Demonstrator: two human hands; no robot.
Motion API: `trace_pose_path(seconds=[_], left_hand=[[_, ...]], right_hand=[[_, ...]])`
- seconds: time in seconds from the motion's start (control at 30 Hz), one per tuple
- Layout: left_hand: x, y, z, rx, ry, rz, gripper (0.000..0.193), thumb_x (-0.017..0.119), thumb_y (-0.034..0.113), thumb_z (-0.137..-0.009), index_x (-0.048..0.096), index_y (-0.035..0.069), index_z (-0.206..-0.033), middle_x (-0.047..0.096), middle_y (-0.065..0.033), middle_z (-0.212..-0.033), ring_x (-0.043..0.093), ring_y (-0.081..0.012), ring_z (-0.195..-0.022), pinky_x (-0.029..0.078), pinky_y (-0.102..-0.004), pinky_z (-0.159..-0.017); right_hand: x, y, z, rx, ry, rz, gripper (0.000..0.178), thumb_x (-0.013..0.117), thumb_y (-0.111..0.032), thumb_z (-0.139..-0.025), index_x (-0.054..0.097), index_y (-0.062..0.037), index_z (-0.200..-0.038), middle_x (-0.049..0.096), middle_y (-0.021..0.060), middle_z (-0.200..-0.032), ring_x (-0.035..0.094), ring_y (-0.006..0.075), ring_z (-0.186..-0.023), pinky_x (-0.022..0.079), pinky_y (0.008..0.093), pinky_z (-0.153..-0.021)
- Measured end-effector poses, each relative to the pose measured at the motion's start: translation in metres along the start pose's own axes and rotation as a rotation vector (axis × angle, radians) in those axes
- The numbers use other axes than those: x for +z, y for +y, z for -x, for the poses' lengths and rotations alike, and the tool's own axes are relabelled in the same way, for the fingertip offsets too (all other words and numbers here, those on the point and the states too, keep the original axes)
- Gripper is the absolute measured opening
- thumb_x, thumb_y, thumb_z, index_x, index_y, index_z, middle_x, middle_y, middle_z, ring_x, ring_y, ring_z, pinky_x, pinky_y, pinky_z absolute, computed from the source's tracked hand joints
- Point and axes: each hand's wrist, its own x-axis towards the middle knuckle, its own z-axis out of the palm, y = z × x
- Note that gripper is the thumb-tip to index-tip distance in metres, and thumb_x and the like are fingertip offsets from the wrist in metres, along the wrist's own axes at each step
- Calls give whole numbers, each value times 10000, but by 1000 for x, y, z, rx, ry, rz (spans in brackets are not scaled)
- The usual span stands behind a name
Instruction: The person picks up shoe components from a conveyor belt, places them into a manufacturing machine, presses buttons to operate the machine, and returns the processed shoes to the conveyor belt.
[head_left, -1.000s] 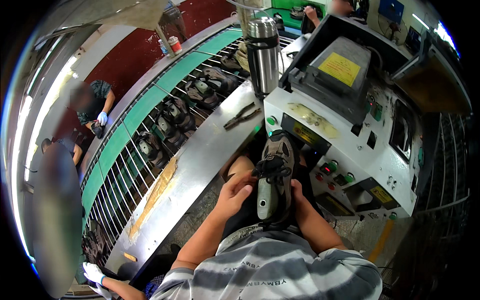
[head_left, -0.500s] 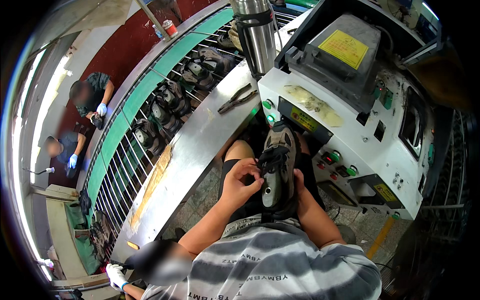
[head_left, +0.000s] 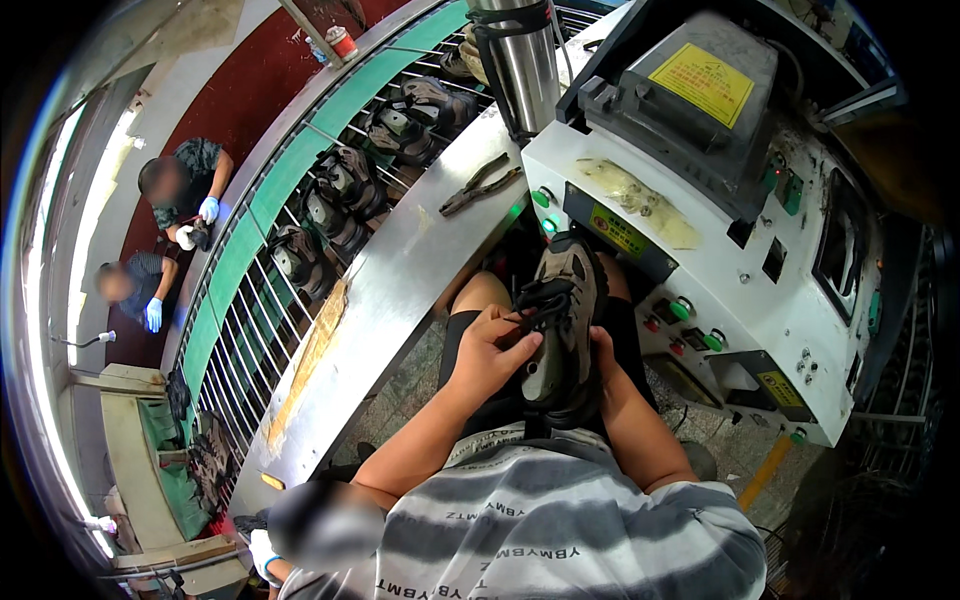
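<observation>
A grey-brown and black sports shoe (head_left: 573,290) rests over my lap, its toe pointing away from me and its heel near my shirt. My left hand (head_left: 491,350) is closed at the shoe's left side, thumb and fingers pinched by the dark shoelaces (head_left: 543,303). What lies between those fingertips is partly hidden, but it looks like a lace. Along the right side, my right hand (head_left: 606,362) grips the shoe near its heel, with most of its fingers hidden behind it.
A metal bench (head_left: 400,258) runs along my left, with pliers (head_left: 480,186) and a steel flask (head_left: 518,75) on it. Beyond is a roller conveyor (head_left: 262,335) carrying several shoes. A white machine (head_left: 720,230) stands ahead right. Gloved co-workers (head_left: 190,180) are at far left.
My left hand has shifted from beside the heel opening up toward the laces. The shoe has tipped slightly, and the bright round hole at its heel no longer shows.
</observation>
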Motion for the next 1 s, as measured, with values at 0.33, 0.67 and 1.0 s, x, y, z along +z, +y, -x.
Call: trace_pose_path(seconds=[0.33,0.67,1.0], left_hand=[[-16,-5,-7,327,-6,99,165,640,-15,-772,559,-6,-915,586,-111,-903,579,-242,-871,459,-327,-765],[-38,-16,-24,113,-151,101,248,718,57,-834,493,17,-738,569,-28,-745,518,-119,-714,434,-289,-633],[-43,-23,-68,-523,-399,32,334,686,275,-751,647,-15,-913,626,-27,-836,582,-166,-808,470,-297,-767]], right_hand=[[17,5,7,11,79,-106,668,496,-477,-824,511,-45,-1334,611,174,-1230,614,322,-1093,506,428,-946],[1,4,5,89,162,165,669,602,-308,-750,483,-7,-1336,598,168,-1240,583,317,-1119,449,416,-996],[13,8,5,-114,152,311,662,609,-218,-719,473,26,-1319,612,150,-1199,608,283,-1068,469,388,-970]])
